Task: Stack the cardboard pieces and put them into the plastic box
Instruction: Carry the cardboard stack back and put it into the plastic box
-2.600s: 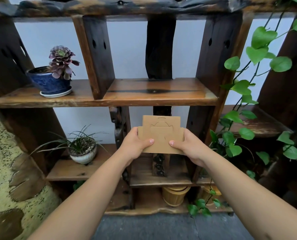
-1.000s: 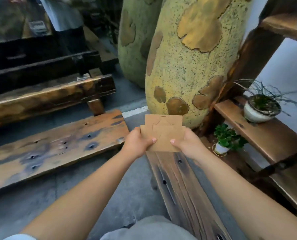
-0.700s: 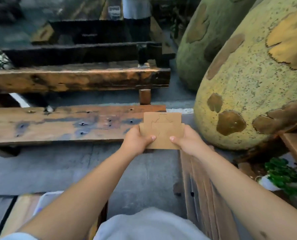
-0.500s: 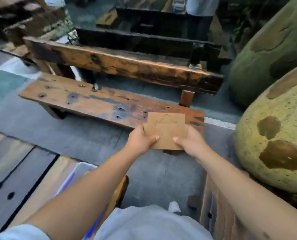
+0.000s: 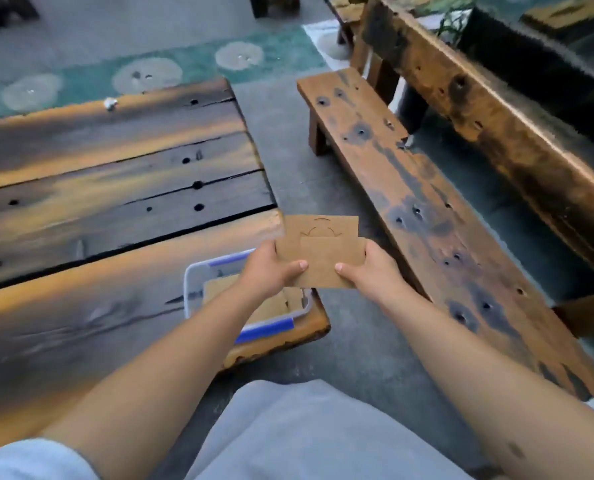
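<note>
A small stack of brown cardboard pieces with cut-out marks is held upright between both hands. My left hand grips its left edge and my right hand grips its right edge. Just below and left of the stack, a clear plastic box with blue handles sits on the near right corner of the wooden table. More cardboard pieces lie inside the box, partly hidden by my left forearm.
A long wooden bench runs along the right, with a heavier wooden bench behind it. Grey concrete floor separates table and bench. My grey-clothed knee fills the bottom of the view.
My view has swung left from the shelf and the big yellow pots to the table. The plastic box has come into view under the stack. Both hands have kept their grip on the cardboard.
</note>
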Demonstrator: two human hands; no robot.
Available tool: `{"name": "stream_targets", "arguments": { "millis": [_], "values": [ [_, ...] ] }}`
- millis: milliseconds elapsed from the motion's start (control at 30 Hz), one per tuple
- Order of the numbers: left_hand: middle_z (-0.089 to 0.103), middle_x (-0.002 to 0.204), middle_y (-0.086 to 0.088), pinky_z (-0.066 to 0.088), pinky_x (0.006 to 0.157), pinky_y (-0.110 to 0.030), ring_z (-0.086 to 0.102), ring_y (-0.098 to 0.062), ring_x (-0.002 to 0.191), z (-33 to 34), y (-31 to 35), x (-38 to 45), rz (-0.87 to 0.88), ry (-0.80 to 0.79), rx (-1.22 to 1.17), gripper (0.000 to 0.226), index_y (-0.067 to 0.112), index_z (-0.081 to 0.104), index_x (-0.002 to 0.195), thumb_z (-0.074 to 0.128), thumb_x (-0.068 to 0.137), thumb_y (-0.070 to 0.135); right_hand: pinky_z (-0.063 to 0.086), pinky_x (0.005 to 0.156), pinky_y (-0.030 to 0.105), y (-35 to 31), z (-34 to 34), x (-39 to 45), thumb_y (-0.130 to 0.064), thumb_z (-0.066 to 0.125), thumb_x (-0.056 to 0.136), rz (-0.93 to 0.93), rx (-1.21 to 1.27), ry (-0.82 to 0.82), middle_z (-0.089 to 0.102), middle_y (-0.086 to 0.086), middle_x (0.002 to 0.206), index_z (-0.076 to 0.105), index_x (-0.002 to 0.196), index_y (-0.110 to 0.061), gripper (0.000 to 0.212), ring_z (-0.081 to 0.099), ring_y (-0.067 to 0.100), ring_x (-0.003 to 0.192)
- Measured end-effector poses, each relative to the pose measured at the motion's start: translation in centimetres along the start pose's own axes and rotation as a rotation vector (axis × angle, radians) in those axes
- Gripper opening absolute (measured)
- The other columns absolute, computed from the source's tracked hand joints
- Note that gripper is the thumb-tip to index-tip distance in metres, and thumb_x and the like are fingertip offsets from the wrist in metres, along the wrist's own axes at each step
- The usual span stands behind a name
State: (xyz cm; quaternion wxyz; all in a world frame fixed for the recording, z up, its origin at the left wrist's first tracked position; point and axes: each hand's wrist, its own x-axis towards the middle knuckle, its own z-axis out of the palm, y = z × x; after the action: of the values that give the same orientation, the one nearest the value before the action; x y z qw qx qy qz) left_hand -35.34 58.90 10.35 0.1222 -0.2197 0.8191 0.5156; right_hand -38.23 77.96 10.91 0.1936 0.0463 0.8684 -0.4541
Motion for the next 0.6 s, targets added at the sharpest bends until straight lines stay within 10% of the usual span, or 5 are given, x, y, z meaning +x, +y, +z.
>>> {"name": "stream_targets", "arguments": {
  "millis": [233,600],
  "values": [
    [0.059,0.108,0.002,0.051,0.089,-0.04,0.058,-0.019,0.098,-5.6,-5.6,-2.3,-0.191,0.222,-0.031,0.052,0.022,0.045,0.115,0.079,0.076,0.03,0.049,0.088,0.034,-3.2,8.0,1.6,-0.023,0.075,0.081,-0.127,-0.058,-0.234,0.057,-0.004,0.118,0.032,0.141,-0.026,0.074,0.056,0.019,0.106],
    [0.06,0.117,-0.006,0.052,0.084,-0.039,0.058,-0.025,0.103,-6.9,-12.6,-0.6,-0.366,0.14,0.233,0.053,0.019,0.043,0.122,0.073,0.079,0.03,0.047,0.085,0.035,-0.8,16.0,2.1,-0.031,0.073,0.082,-0.019,-0.325,-0.31,0.06,0.005,0.126,0.04,0.131,-0.026,0.059,0.058,0.028,0.111]
  ]
}}
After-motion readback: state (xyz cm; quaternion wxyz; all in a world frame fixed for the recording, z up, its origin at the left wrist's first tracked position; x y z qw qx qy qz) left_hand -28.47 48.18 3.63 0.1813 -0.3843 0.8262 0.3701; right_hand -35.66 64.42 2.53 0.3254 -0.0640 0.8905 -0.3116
